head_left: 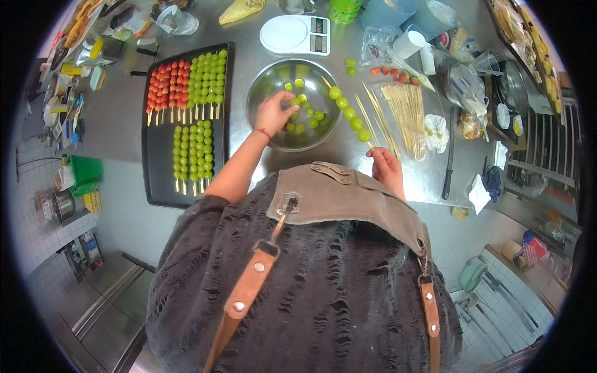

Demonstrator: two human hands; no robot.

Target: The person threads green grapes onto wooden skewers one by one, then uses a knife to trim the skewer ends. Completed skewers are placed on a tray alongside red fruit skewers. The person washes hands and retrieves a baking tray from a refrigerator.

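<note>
My right hand [387, 169] pinches the lower end of a bamboo skewer. Several green grapes [349, 114] are threaded on that skewer, which leans up and to the left with its bare tip at the bowl's right rim. Over the steel mixing bowl [256, 127], my left hand [273, 114] reaches in from the left, its thumb and fingers closing around a green grape. Loose green grapes [316, 116] lie in the bowl around the fingertips. To the left, a dark baking tray [163, 180] bears rows of finished skewers: red strawberry ones [169, 84] and green grape ones [208, 78].
Behind the bowl stands a white kitchen scale [285, 34]. Bare bamboo skewers [404, 115] lie to the right, with cut strawberries [395, 74] above them. A long knife [449, 158] rests farther right, near crumpled white paper [436, 132]. Plastic containers crowd the back right.
</note>
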